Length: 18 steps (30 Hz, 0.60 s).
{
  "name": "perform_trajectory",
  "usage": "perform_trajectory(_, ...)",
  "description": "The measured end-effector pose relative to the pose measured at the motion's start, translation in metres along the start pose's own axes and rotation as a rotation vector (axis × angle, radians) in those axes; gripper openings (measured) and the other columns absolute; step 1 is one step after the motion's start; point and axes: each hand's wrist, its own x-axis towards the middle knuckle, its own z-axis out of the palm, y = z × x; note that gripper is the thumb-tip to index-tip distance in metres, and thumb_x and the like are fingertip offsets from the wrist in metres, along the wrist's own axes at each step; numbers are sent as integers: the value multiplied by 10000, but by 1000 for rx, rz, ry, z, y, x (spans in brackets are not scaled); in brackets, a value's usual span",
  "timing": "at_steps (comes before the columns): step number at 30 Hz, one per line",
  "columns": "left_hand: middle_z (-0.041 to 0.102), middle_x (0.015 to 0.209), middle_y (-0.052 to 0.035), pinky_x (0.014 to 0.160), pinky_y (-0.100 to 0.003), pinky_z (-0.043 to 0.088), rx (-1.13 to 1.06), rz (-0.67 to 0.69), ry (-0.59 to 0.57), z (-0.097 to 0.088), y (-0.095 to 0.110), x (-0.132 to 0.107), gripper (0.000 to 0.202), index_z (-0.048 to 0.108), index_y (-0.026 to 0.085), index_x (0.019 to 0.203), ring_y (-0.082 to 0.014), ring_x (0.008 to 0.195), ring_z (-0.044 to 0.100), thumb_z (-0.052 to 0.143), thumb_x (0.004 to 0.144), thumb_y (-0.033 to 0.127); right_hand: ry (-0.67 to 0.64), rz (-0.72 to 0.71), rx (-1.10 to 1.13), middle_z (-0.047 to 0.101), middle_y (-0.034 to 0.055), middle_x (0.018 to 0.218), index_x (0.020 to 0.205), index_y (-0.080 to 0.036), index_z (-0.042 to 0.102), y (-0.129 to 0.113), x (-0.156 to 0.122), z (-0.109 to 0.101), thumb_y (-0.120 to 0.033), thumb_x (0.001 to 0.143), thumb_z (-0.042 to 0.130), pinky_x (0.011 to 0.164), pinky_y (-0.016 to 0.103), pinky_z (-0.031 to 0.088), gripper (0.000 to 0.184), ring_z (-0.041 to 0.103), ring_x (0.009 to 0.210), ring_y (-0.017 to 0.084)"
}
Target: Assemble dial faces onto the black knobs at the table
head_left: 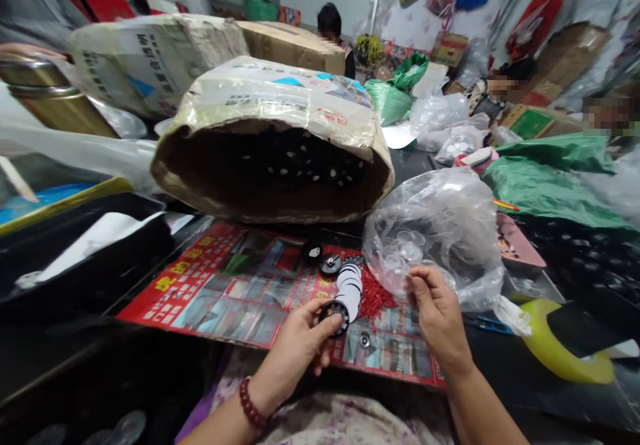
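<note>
My left hand (300,341), just below the centre of the frame, grips a small black round piece (334,318) between thumb and fingers. My right hand (440,318), right of centre, has thumb and forefinger drawn together at the clear plastic bag (455,231); I can't tell whether anything is pinched there. Round my left wrist sits a bracelet (253,405) of dark red beads.

Beyond the black piece, smooth white discs (350,288) overlap in a curved row, beside a heap of thin red bits (374,295). All of it lies on a glossy red printed sheet (240,321) in the lower middle, with large yellow Chinese characters towards its left end, smaller white lines beneath them and blurry photographs. The wrinkled, see-through bag has clear round pieces (410,248) in it.

Above the sheet, a crumpled sack (270,98) gapes in a wide oval, showing dark pieces with white spots (305,161). Its pale skin bears blue triangles, a dark line of print and small red characters, too small for me to read. A second sack (150,65), upper left, carries dark Chinese characters and a blue triangle.

A shiny gold flask (63,108) leans into the left edge, and a yellow ring-shaped roll (590,368) rests on the black worktop (493,358), lower right.
</note>
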Motion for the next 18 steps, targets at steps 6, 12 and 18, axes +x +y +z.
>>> perform_trajectory(6, 583, 612, 24, 301, -156, 402, -43, 38, -182, 1, -1, -6, 612, 413, 195, 1265, -136, 445, 598, 664, 749, 407, -287, -175, 56, 563, 51, 902, 943, -223, 644, -22, -21, 47, -142, 875, 463, 704, 264, 441, 210, 558, 794, 166)
perform_trajectory(12, 571, 639, 38, 308, -158, 348, 178, 150, -194, -9, 0, -10, 429, 514, 203, 1183, -52, 335, 445, 614, 794, 351, -401, -114, 91, 606, 54, 1033, 1118, -221, 577, -10, -27, 53, -187, 877, 507, 830, 288, 441, 253, 575, 944, 185)
perform_trajectory(18, 651, 929, -48, 723, -263, 490, 187, 317, -143, 1, -1, -11, 279, 616, 178, 1056, -183, 809, 604, 599, 792, 265, -373, 41, 223, 640, 24, 890, 967, -190, 596, -19, -36, 54, -219, 884, 492, 746, 259, 441, 137, 591, 829, 164)
